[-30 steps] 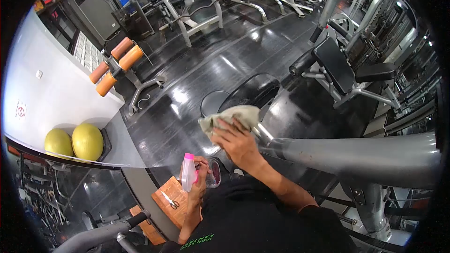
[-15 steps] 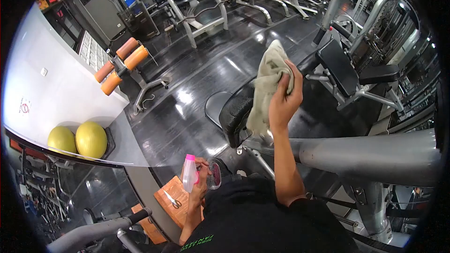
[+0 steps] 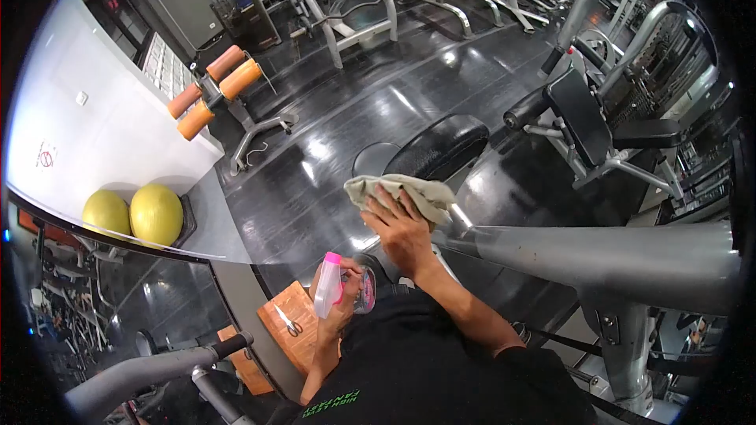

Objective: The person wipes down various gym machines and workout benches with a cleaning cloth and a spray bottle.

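My right hand (image 3: pixel 403 238) lies over a pale grey-green cloth (image 3: pixel 429 195), its fingers spread across the top. The cloth is bunched at the near end of a black padded seat (image 3: pixel 445 145), overlapping it in this view. My left hand (image 3: pixel 340 316) is closed around a spray bottle (image 3: pixel 367 290) with a clear body and a pink-and-white spray head, held low near my body. The bottle is partly hidden by the fingers.
A thick grey machine beam (image 3: pixel 598 258) runs to the right of my arm. Scissors (image 3: pixel 293 327) lie on a wooden box (image 3: pixel 303 303) at lower left. Yellow exercise balls (image 3: pixel 156 216) sit by the white wall. A black-padded machine (image 3: pixel 579 118) stands at right.
My right hand has swung left and down with the cloth, from the pad's right side to its near end, uncovering the pad. My left hand still holds the spray bottle.
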`<state>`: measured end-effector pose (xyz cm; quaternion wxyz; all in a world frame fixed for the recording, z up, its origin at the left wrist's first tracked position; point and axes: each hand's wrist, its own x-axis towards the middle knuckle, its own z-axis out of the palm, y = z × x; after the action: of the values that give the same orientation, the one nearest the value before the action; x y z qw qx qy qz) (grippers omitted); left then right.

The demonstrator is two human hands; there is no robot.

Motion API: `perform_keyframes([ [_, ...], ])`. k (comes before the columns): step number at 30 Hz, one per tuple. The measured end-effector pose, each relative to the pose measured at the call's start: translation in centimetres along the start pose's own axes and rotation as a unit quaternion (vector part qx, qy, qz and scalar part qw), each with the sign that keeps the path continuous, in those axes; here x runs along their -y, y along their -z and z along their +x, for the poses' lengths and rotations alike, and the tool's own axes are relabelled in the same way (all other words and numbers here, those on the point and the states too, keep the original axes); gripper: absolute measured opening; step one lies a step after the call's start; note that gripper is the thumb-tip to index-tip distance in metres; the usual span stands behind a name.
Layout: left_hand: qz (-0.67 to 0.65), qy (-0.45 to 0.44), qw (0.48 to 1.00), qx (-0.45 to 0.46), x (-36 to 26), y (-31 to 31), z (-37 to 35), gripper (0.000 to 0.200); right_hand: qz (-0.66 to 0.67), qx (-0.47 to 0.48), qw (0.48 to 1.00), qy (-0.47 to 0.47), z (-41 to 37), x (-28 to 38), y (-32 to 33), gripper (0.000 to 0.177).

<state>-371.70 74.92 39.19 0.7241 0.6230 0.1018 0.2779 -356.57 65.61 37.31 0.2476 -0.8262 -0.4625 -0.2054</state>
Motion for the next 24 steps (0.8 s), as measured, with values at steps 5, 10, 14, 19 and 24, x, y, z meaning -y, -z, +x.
perform_keyframes([
  [5, -0.006, 0.016, 1.0, 0.014, 0.0, -0.1, -0.2, 0.022, 0.163, -0.024, 0.986, -0.023, -0.6, -0.1, 1.7, 0.028],
  [10, -0.012, 0.022, 1.0, -0.009, -0.5, 0.0, -0.9, 0.021, 0.331, -0.299, 0.871, -0.204, 3.8, -2.4, 5.2, 0.028],
  [14, 0.018, 0.005, 0.999, -0.028, 0.4, 0.8, -1.3, 0.019, 0.413, -0.294, 0.84, -0.194, 7.6, -4.8, 7.9, 0.034],
  [19, 0.003, 0.014, 1.0, -0.027, -0.5, 0.4, -1.1, 0.019, -0.087, -0.118, 0.979, -0.144, 7.5, -5.3, 5.0, 0.03],
  [24, -0.01, 0.01, 0.999, -0.046, -0.6, 0.2, -1.0, 0.019, -0.042, -0.094, 0.994, -0.034, 6.7, -5.3, 4.3, 0.028],
])
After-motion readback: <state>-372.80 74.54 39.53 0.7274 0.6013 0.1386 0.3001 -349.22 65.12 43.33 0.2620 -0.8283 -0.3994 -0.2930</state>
